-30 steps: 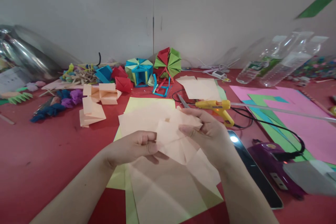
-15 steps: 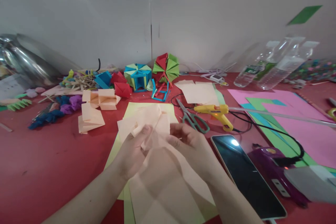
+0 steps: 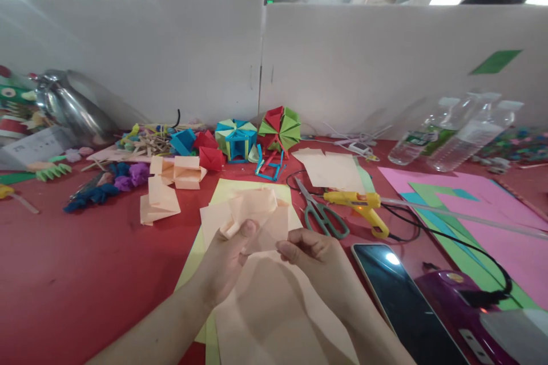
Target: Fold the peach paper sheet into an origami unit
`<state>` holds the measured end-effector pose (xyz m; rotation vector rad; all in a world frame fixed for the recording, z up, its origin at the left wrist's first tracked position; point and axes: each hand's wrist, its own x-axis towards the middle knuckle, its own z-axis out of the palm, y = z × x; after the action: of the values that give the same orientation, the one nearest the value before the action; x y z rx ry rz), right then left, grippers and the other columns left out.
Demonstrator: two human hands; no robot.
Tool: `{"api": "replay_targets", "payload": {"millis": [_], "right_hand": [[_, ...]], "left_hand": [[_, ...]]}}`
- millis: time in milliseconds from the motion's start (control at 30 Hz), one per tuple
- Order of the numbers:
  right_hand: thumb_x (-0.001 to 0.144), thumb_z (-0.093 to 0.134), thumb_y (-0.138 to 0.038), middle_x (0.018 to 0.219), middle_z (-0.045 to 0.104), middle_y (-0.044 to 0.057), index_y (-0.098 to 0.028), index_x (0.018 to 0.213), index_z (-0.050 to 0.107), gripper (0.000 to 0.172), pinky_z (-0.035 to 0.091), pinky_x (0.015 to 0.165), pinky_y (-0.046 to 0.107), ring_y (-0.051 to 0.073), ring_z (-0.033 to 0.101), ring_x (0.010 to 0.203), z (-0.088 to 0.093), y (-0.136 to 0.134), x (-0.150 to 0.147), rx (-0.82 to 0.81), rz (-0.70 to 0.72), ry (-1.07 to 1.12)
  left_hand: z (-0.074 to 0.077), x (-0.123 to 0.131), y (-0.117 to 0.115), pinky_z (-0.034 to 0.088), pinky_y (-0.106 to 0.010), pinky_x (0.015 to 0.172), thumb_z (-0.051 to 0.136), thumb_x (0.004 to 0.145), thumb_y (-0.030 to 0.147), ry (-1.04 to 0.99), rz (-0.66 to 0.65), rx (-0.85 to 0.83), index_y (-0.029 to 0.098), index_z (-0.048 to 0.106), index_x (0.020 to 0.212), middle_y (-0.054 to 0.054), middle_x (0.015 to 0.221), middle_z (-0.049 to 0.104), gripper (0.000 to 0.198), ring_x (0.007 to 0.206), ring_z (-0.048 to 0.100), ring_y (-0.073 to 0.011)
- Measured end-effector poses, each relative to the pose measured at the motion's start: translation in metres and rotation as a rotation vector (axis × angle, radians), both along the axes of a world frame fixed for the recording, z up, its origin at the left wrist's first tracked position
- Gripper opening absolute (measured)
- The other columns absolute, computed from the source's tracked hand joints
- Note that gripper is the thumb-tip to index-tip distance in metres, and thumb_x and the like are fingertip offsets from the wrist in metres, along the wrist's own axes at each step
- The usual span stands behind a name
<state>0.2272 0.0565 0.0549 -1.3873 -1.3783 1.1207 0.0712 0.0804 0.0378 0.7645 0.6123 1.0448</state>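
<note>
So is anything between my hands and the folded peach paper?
Nothing visible: your left hand grips the folded peach paper, and your right hand is at its lower right edge. The scissors and yellow glue gun lie past your right hand, not between.

Red tabletop [image 3: 85,274]: wide bare passage on the left, beside the left hand [image 3: 231,248].
Far-left limit: peach folded pieces [image 3: 177,174], behind them a crowded row of crafts [image 3: 235,140].
Between hands: closed off by peach folded paper [image 3: 268,222], gripped in both.
Right hand [image 3: 319,256], far side: scissors [image 3: 315,203] and yellow glue gun [image 3: 353,199] block.
Right hand, outer side: narrow red gap, then phone [image 3: 409,302], purple power strip [image 3: 454,296], looping black cable [image 3: 510,276].
Back: white partition [image 3: 171,57], upright barrier.
</note>
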Motion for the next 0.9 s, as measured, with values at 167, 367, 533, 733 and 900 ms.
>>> {"api": "replay_targets", "payload": {"millis": [167,367,533,733,900], "right_hand": [[0.079,0.058,-0.027,0.076,0.066,0.001,-0.020,0.079,0.063,0.009,0.046,0.065,0.026,0.017,0.061,0.073,0.002,-0.002,0.000,0.153,-0.032,-0.166],[0.076,0.052,-0.008,0.077,0.066,0.002,-0.022,0.080,0.062,0.017,0.047,0.064,0.026,0.016,0.061,0.070,0.006,-0.006,0.001,0.591,-0.085,-0.365],[0.077,0.049,-0.002,0.086,0.067,0.004,-0.024,0.085,0.061,0.026,0.048,0.075,0.032,0.019,0.060,0.086,0.006,-0.005,0.003,0.820,-0.035,-0.454],[0.067,0.036,0.008,0.102,0.063,0.011,-0.016,0.096,0.063,0.046,0.047,0.084,0.037,0.022,0.056,0.100,-0.016,0.006,0.008,0.559,0.043,-0.570],[0.076,0.039,0.001,0.099,0.064,0.009,-0.016,0.094,0.063,0.035,0.048,0.083,0.037,0.021,0.059,0.096,-0.020,0.009,0.016,0.343,0.029,-0.578]], "left_hand": [[-0.005,-0.008,0.009,0.047,-0.034,0.082,0.061,0.080,0.031,0.172,-0.066,0.234,0.014,0.069,0.097,-0.009,0.092,0.070,0.025,0.090,0.063,-0.0239],[0.015,-0.022,0.016,0.045,-0.033,0.085,0.065,0.076,0.020,0.501,0.061,0.702,0.021,0.068,0.096,-0.009,0.109,0.064,0.020,0.099,0.059,-0.0228],[0.030,-0.034,0.016,0.041,-0.038,0.090,0.064,0.075,0.014,0.718,0.005,1.257,0.028,0.069,0.100,-0.009,0.103,0.068,0.030,0.099,0.058,-0.0253],[-0.001,-0.044,0.020,0.042,-0.036,0.086,0.051,0.080,0.008,1.008,-0.077,1.521,0.030,0.064,0.107,-0.008,0.106,0.065,0.037,0.104,0.055,-0.0226],[-0.012,-0.050,0.021,0.042,-0.036,0.088,0.053,0.073,0.004,1.095,-0.412,1.438,0.026,0.057,0.115,-0.007,0.113,0.060,0.047,0.104,0.052,-0.0215]]}}
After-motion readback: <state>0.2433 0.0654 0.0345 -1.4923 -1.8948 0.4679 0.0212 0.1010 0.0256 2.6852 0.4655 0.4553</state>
